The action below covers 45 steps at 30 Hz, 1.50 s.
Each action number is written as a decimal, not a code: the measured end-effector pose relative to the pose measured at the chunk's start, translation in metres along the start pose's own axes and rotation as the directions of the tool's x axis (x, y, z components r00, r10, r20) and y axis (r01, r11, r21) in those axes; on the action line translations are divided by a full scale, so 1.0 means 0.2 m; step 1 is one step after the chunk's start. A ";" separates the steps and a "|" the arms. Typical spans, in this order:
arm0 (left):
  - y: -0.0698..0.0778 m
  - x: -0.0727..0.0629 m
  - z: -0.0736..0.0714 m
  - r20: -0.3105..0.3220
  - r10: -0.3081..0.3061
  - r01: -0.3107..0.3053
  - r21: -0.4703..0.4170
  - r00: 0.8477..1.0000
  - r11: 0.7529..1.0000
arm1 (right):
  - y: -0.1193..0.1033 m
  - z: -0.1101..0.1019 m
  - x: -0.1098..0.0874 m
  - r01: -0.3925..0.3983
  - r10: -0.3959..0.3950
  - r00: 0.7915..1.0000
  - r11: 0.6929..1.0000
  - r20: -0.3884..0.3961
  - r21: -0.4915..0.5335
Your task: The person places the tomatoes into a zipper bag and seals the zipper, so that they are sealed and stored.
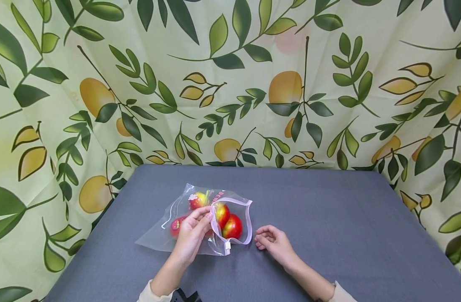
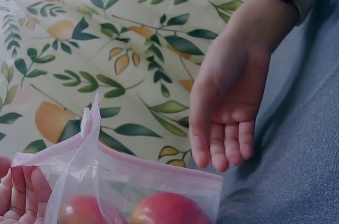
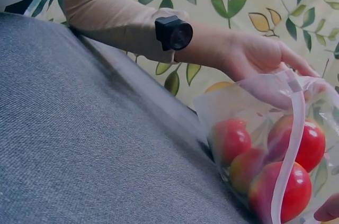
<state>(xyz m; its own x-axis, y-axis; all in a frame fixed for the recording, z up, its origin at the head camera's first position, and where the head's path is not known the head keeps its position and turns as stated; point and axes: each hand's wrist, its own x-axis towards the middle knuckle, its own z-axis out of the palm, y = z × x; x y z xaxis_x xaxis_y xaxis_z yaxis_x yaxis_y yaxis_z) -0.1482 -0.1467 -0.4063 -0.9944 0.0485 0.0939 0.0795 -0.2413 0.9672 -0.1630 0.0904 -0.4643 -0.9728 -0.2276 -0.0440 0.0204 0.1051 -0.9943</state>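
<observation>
A clear zip bag (image 1: 158, 240) with a pale pink zip edge lies on the table, its mouth gaping to the right. Several red and yellow apples (image 1: 232, 226) are inside it. My left hand (image 1: 189, 237) pinches the near-left side of the mouth's rim between thumb and fingers. A small white slider (image 1: 228, 246) sits at the zip's near corner. Just right of the mouth, apart from the bag, my right hand (image 1: 273, 244) hovers with loosely curled fingers and holds nothing. The right wrist view shows the apples (image 3: 288, 189) through the bag's film.
The grey cloth-covered table (image 1: 328, 209) extends around the bag. A curtain (image 1: 245, 84) printed with leaves and fruit hangs behind and at both sides. A black wrist camera (image 3: 174, 32) is strapped to the left wrist.
</observation>
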 end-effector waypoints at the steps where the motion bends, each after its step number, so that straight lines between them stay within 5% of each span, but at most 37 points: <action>1: 0.00 0.00 0.00 -0.002 -0.002 0.002 0.001 1.000 1.000 | 0.00 0.00 0.00 -0.006 0.006 1.000 1.000 0.004 0.004; 12: 0.02 -0.01 0.00 -0.024 -0.013 0.014 0.026 1.000 1.000 | 0.03 0.05 0.04 -0.088 0.069 0.988 0.987 0.139 0.137; 35: 0.03 -0.02 0.04 -0.018 0.013 -0.010 0.156 1.000 0.988 | -0.02 0.10 0.08 -0.068 0.064 0.998 0.973 0.026 0.220; 45: -0.02 -0.02 0.09 -0.037 -0.039 0.045 0.182 0.999 0.982 | -0.02 0.08 0.10 -0.068 0.075 0.997 0.969 -0.021 0.237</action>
<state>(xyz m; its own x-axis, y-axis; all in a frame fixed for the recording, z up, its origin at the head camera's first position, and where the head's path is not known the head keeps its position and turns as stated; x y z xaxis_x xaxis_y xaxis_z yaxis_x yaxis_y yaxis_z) -0.1426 -0.1294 -0.4064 -0.9986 0.0224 0.0475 0.0461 -0.0588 0.9972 -0.1791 0.0691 -0.4632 -0.9732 -0.1982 -0.1163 0.1403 -0.1117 -0.9838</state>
